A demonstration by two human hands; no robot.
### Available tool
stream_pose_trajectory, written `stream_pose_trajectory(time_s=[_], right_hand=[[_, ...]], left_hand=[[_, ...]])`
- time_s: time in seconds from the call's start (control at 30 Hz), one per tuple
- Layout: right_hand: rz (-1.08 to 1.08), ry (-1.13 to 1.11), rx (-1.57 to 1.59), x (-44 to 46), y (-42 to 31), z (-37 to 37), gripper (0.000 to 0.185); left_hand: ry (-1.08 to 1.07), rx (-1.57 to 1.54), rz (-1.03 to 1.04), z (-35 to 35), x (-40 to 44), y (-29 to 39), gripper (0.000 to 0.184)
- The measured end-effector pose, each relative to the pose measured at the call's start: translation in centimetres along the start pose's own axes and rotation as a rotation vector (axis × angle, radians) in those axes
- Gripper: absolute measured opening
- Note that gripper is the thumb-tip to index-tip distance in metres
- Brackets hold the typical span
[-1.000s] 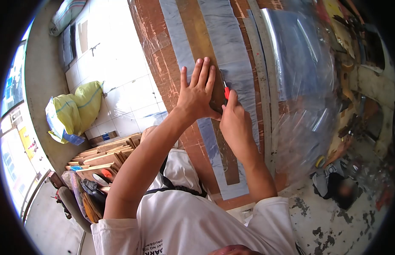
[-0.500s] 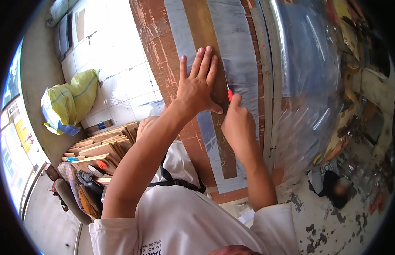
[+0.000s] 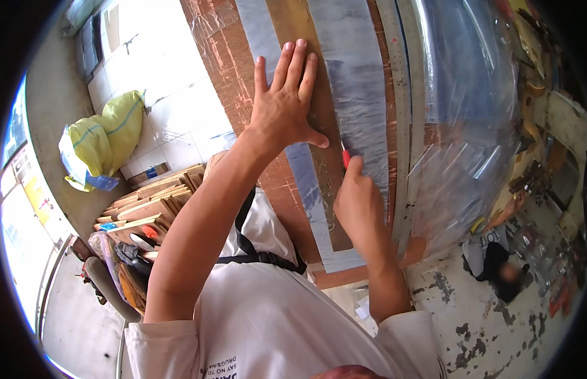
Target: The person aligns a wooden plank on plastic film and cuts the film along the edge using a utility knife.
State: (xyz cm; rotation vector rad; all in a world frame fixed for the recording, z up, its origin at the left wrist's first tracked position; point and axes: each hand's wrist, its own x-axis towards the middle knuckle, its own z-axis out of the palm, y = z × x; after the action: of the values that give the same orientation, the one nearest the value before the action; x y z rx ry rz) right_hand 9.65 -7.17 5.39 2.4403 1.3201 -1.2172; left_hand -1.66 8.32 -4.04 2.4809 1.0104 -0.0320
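Note:
My left hand [image 3: 282, 104] lies flat with fingers spread on a long brown strip [image 3: 325, 183], its thumb near the strip's right edge. Under the strip is a bluish-grey sheet [image 3: 353, 95], which shows on both sides of it. Closed around a red-handled knife [image 3: 346, 158], my right hand [image 3: 359, 205] rests beside the strip's right edge. The knife's thin tip points away from me along that edge. Most of the handle is hidden in my fist. Below the sheet is a worn reddish-brown board [image 3: 224, 69].
A metal straightedge [image 3: 402, 126] runs along the board's right side, beside clear plastic sheets [image 3: 464, 69]. Stacked wooden boards [image 3: 154, 205] and a yellow sack [image 3: 104, 139] stand at left. Dark cloth [image 3: 502, 275] and clutter lie on the floor at right.
My right hand has drawn the knife toward my body along the strip's edge. My left hand stays flat on the strip, and the view has shifted slightly.

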Motion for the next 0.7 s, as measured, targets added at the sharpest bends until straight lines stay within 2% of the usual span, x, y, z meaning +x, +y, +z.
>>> stream_pose_trajectory(time_s=[0.03, 0.17, 0.37, 0.43, 0.53, 0.7], right_hand=[[0.059, -0.063, -0.03, -1.0, 0.4, 0.3, 0.027], [0.074, -0.059, 0.02, -1.5, 0.7, 1.0, 0.028], [0.065, -0.126, -0.021, -2.1, 0.3, -2.8, 0.026], [0.049, -0.141, -0.081, -2.5, -1.2, -5.2, 0.026], [-0.134, 0.171, 0.019, -1.0, -2.4, -6.2, 0.024], [-0.141, 0.182, 0.057, 5.3, -3.9, -5.6, 0.024]], left_hand=[[0.001, 0.004, 0.0, 0.1, -0.1, 0.0, 0.163], [0.001, 0.017, 0.008, -0.4, 0.0, 0.3, 0.163], [-0.109, 0.06, -0.03, -1.5, 0.2, 0.5, 0.161], [-0.142, 0.089, -0.04, -1.5, 0.2, 0.5, 0.154], [-0.163, 0.074, -0.042, -1.8, 0.2, 0.5, 0.155], [-0.18, 0.068, -0.055, -1.9, 0.1, 0.5, 0.154]])
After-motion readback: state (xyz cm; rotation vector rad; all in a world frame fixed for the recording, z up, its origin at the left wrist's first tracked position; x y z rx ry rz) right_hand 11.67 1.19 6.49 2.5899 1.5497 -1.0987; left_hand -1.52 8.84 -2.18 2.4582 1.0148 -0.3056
